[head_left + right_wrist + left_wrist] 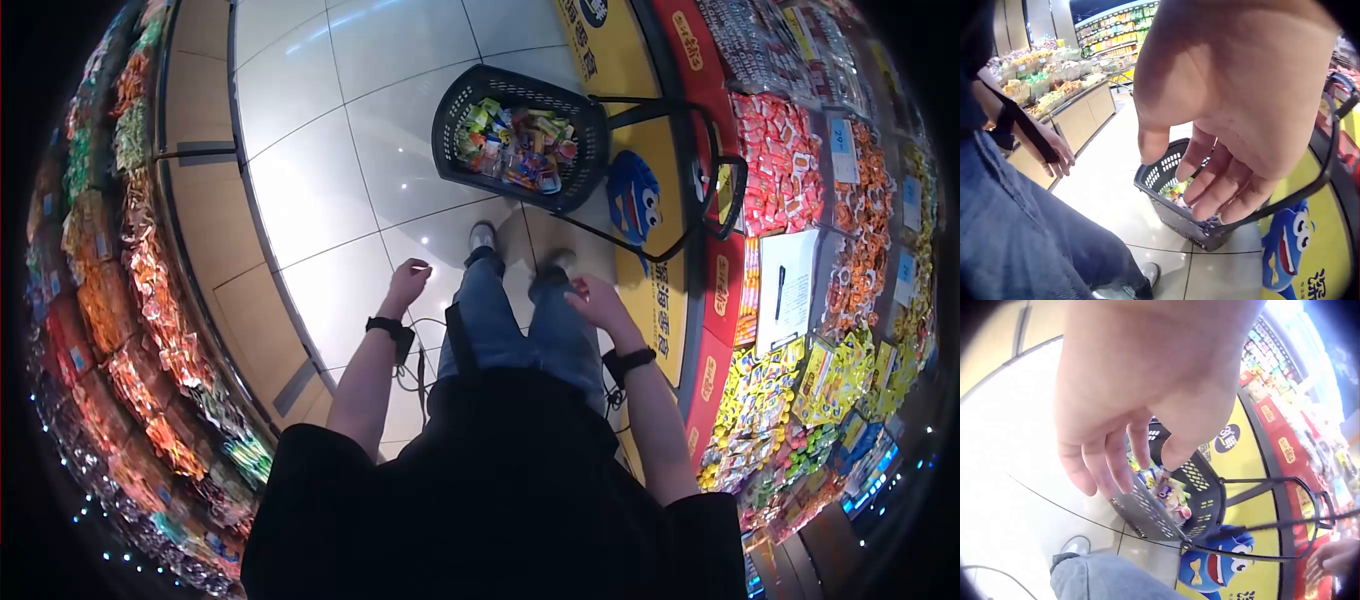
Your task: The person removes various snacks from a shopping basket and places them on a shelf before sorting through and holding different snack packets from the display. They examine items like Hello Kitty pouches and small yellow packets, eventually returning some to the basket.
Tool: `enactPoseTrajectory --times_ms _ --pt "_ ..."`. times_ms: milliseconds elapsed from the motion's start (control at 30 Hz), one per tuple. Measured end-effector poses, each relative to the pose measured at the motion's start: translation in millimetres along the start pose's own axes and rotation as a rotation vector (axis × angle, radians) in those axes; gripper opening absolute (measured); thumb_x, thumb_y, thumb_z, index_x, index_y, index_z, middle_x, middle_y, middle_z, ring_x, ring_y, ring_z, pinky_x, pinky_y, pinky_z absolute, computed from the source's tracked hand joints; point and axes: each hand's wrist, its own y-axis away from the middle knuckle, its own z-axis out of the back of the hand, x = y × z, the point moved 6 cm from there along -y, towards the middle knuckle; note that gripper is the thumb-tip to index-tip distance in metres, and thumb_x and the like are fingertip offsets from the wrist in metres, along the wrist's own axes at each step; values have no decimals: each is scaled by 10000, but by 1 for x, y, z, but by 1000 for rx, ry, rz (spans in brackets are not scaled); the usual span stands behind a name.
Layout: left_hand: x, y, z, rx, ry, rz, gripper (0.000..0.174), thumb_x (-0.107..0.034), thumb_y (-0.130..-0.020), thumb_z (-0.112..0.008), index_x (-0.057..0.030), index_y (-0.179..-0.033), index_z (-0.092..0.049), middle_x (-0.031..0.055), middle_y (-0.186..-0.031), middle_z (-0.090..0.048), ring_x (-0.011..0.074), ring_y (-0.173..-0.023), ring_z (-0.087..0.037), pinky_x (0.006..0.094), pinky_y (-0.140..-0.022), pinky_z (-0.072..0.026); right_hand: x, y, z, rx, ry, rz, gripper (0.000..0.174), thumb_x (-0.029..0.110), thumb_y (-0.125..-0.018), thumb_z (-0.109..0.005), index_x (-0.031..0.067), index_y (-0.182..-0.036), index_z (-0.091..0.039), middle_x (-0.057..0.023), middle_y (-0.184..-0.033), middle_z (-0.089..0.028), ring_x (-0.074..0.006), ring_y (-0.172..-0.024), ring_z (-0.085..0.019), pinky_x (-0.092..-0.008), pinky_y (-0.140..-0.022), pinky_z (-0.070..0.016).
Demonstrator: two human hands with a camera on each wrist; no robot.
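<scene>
My left hand point(408, 286) hangs in front of the left thigh with loosely bent fingers and holds nothing. On the other side my right hand point(600, 304) hangs over the right leg, relaxed and likewise holding nothing. A dark plastic shopping basket point(592, 150) stands on the floor beyond the feet, apart from both hands. Wrapped snacks point(515, 150) in bright colours lie inside it. Its long black handle point(742, 195) extends right, overlapping the red shelf front in the head view. In the right wrist view, the fingers partly hide the basket point(1185, 230).
Sloping displays of wrapped candy point(150, 300) line the left side over wooden cabinets point(240, 230). Along the right, candy bins point(775, 150) rise above a red shelf front point(705, 290). A paper with a pen point(785, 290) lies among them. Pale floor tiles point(310, 190) run between.
</scene>
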Motion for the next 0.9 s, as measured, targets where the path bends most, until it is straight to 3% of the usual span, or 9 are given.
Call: enactPoseTrajectory --times_ms 133,267,467,600,633,700,800,833,900 --pt "41 -21 39 -39 24 120 330 -264 -807 -640 -26 -1034 -619 108 -872 -670 183 -748 -634 306 -666 -503 22 -58 5 48 -7 -62 383 257 -779 -671 15 -1063 -585 -154 -996 -642 -283 -941 -619 -349 -814 -491" --pt "20 -10 47 9 186 290 271 -247 -831 -622 -47 -1012 -603 63 -802 -643 133 -691 -600 254 -549 -461 10 -90 5 58 44 -120 429 271 -770 -682 16 -1101 -586 -149 -993 -645 -282 -939 -623 -348 -818 -491" --pt "-36 -53 49 15 44 132 344 -248 -816 -635 -31 -1081 -601 116 -888 -663 183 -807 -628 305 -727 -498 -10 -155 0 141 -104 -233 523 349 -727 -731 17 -1104 -583 -127 -939 -651 -220 -880 -632 -322 -790 -490" --pt "-56 -127 48 -59 14 28 358 -262 -800 -654 -30 -1067 -598 115 -885 -659 201 -837 -635 305 -757 -499 -27 -234 -30 190 -51 -250 608 391 -700 -757 16 -1133 -556 -135 -945 -647 -232 -899 -631 -327 -822 -488" --pt "-67 -143 46 14 32 82 389 -253 -793 -670 -40 -1102 -570 116 -941 -650 202 -868 -628 310 -760 -499 -34 -258 -43 176 -109 -299 640 388 -660 -773 26 -1137 -549 -162 -961 -642 -279 -937 -627 -340 -845 -486" --pt "-73 -188 38 -13 -45 0 468 -244 -786 -683 -49 -1176 -513 142 -1053 -608 230 -953 -602 329 -790 -491 -42 -311 -76 164 -234 -219 744 374 -649 -780 37 -1239 -476 -220 -1107 -572 -331 -1037 -577 -358 -913 -456" --pt "-81 -263 24 -15 -185 -17 662 -227 -791 -681 -72 -1340 -344 218 -1219 -480 337 -1146 -491 392 -931 -423 -29 -397 -100 183 -34 -149 969 351 -614 -802 52 -1377 -285 -258 -1351 -337 -385 -1212 -420 -395 -1010 -379" --pt "-84 -291 19 -3 -190 -11 662 -227 -791 -681 -72 -1340 -344 218 -1219 -480 337 -1146 -491 392 -931 -423 -27 -429 -108 117 41 -72 991 359 -616 -801 61 -1392 -263 -253 -1367 -319 -386 -1234 -396 -406 -1011 -376" --pt "-93 -328 6 15 -313 -258 755 -208 -787 -680 -43 -1377 -237 241 -1280 -423 377 -1188 -448 410 -979 -385 -22 -481 -128 76 187 -3 1015 352 -612 -802 108 -1417 -234 -249 -1394 -281 -409 -1271 -341 -438 -1013 -370"
